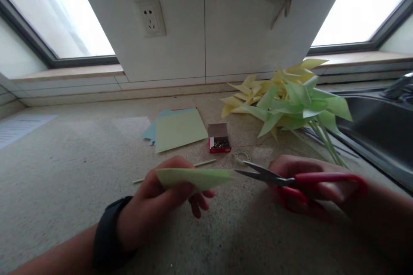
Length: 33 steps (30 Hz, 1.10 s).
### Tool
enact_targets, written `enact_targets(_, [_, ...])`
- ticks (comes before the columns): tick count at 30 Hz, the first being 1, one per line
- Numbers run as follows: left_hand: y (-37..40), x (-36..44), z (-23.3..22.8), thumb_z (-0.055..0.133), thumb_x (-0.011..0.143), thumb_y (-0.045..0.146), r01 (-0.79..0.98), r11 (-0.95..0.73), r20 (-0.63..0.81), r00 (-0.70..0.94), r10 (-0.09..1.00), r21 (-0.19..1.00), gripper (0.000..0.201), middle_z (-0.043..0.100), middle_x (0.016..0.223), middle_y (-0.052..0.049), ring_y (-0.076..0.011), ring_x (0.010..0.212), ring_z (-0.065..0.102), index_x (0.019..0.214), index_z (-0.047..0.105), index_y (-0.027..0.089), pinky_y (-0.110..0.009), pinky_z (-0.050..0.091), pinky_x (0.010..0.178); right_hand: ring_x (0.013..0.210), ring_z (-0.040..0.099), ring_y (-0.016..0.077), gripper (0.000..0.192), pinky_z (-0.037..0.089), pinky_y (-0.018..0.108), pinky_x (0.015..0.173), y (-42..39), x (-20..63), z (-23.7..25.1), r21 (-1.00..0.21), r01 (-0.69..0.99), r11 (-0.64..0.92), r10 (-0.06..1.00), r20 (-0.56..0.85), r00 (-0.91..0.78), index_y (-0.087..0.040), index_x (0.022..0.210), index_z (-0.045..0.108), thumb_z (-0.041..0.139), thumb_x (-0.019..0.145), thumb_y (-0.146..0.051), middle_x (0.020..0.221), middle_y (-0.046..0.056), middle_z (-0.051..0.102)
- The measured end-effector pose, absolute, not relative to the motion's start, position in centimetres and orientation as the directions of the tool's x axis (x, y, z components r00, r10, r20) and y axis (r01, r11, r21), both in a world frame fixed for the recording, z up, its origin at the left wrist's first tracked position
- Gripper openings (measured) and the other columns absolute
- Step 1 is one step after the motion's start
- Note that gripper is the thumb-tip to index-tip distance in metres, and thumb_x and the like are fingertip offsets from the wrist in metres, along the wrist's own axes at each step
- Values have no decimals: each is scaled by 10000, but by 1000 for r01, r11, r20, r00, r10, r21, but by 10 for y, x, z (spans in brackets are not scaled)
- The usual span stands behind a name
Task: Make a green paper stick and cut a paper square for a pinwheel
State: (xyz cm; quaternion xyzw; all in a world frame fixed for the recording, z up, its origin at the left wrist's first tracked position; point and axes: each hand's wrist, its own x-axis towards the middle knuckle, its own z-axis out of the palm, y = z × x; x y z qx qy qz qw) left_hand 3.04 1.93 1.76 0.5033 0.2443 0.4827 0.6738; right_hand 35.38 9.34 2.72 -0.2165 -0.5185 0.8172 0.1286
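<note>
Speckled surface [64, 172] under windows – left hand [161, 206] pinches folded green paper [196, 178], right hand [309, 184] grips red scissors [290, 180], blades apart at its tip. Risk: paper flexes, cut wanders toward fingers

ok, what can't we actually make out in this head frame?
- Head view: far side of the folded green paper, hidden by the left hand.
- Scissors handles: motion-blurred around the right hand.
- Small box contents: too small.
- Sink: cut off by the right edge.
</note>
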Motion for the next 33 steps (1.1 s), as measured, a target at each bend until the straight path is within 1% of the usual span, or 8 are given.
enact_targets(3, [16,35,18,631,966,217,-573,236,21,405,914,785,132,808,930,-51,-171,748,760,1055,727,205,-220,607,592,526,583,71,420,456,141,439,87,353,23,-905,-33,-424,390,-150,-908,-184,1093,686,772,831,-501,799,14,662])
enact_targets(6, [16,37,20,647,932,220,-583,348,-95,419,903,734,133,780,841,-57,-153,670,734,986,747,152,-197,592,538,470,568,63,379,496,178,475,82,343,22,-901,-95,-423,383,-83,-920,-210,1161,654,706,901,-480,811,1,680])
enact_targets(8, [17,37,22,657,914,237,-565,384,-138,430,892,730,137,740,771,-52,-136,607,698,912,747,134,-187,572,509,458,557,74,361,519,210,512,81,334,24,-906,-71,-418,352,-90,-932,-186,1073,662,674,912,-509,750,-6,661])
enact_targets(10, [18,38,22,652,907,243,-550,401,-161,432,887,732,154,706,732,-47,-119,559,661,859,739,125,-174,550,484,487,567,100,368,526,230,545,82,327,27,-913,-27,-407,307,-109,-946,-176,943,660,642,914,-542,649,-18,607])
enact_targets(12, [18,38,22,643,904,238,-545,406,-174,427,888,734,159,693,726,-46,-112,540,641,844,736,123,-167,535,467,507,569,116,386,522,235,559,83,323,29,-915,-13,-403,288,-113,-951,-182,881,648,618,914,-566,578,-31,554])
enact_targets(15, [19,40,21,633,903,231,-534,404,-179,423,888,743,176,684,721,-48,-108,536,631,830,738,110,-158,525,454,497,550,112,397,508,227,544,83,322,29,-914,-24,-406,292,-105,-950,-184,885,642,602,913,-577,572,-35,544])
enact_targets(22, [20,39,20,622,915,217,-542,393,-163,424,891,743,172,695,735,-48,-101,526,640,850,740,109,-149,526,439,513,540,86,349,493,201,516,81,327,23,-914,-30,-405,303,-103,-947,-172,967,638,605,927,-517,736,-3,612])
enact_targets(33, [17,39,21,723,876,231,-543,390,-183,396,900,744,90,781,783,-49,-130,570,706,893,760,151,-148,548,428,510,554,102,372,504,211,537,85,327,31,-931,12,-366,306,-132,-943,-166,912,659,613,925,-535,622,-16,583])
